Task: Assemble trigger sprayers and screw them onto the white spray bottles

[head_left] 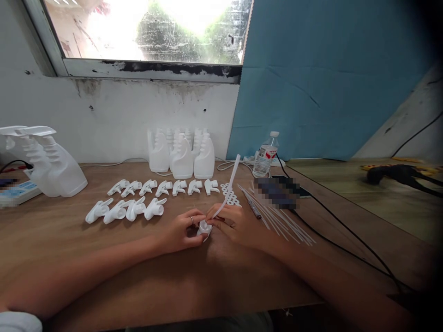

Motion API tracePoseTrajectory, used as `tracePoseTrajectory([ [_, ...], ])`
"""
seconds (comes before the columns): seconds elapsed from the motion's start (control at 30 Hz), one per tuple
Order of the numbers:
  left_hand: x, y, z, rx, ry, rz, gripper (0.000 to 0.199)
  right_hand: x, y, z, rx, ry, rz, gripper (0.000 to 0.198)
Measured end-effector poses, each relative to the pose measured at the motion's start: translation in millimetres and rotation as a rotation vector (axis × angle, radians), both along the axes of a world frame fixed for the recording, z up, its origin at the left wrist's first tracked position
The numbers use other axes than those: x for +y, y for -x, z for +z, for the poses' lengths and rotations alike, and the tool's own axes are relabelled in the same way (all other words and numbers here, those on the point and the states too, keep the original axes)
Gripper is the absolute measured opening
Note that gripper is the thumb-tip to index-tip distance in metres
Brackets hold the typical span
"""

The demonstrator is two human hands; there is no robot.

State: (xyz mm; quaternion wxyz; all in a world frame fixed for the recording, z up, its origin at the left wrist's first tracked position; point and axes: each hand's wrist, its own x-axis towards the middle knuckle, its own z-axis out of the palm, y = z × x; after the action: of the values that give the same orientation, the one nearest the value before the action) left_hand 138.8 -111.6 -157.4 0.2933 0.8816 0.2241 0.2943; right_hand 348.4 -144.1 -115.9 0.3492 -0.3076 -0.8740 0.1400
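My left hand is closed around a white spray head, whose round collar faces up near the table's front. In my right hand a thin white plastic tube is pinched close to its lower end. That end meets the collar opening; my fingers hide how far in it sits. The tube's free end rises up and to the right in a slight bend. Just beyond my right hand lie several small white ring washers. To its right, loose white tubes are spread out beside a grey pen.
Spray heads lie in a back row and a front row on the left. White bottles stand by the wall; bottles with spray heads are far left. A water bottle, phone and black cables occupy the right.
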Motion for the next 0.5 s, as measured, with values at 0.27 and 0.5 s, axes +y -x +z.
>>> tracePoseTrajectory([
  [0.27,-0.1,0.5,0.6,-0.010,-0.029,-0.022,0.031,-0.1,-0.4,-2.9,-0.011,0.010,0.048,0.016],
  [0.5,-1.0,0.5,-0.4,-0.025,0.002,0.005,0.034,1.4,8.5,-2.0,0.021,0.153,-0.107,0.020],
])
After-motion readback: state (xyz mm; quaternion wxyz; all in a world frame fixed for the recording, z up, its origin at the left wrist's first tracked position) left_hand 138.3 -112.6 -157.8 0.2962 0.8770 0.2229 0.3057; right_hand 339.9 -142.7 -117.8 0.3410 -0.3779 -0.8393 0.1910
